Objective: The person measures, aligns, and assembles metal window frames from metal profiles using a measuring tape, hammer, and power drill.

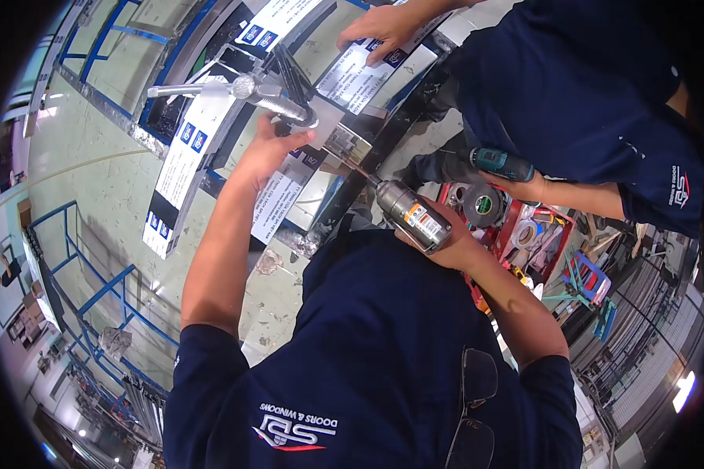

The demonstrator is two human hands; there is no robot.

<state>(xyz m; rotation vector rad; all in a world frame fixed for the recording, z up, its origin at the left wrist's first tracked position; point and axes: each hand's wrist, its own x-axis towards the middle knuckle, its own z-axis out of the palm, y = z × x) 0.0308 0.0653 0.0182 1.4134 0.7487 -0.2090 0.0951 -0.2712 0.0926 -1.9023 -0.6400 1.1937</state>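
My right hand (450, 242) is wrapped round a grey power drill (411, 215), whose long bit points up and left at a metal bracket (347, 147). My left hand (272, 148) lies by a light plate (325, 121) at the frame corner, thumb against it, fingers partly hidden behind a metal clamp (266, 98). Whether that hand grips the plate or the clamp cannot be made out. White-filmed profiles (203, 144) with blue labels lie under and around the clamp.
A co-worker in dark blue (555, 94) stands at the upper right, one hand (379, 33) on a profile, the other holding a teal drill (502, 164). A red tool crate (551, 254) sits at right. Blue metal racks (109, 289) stand at left.
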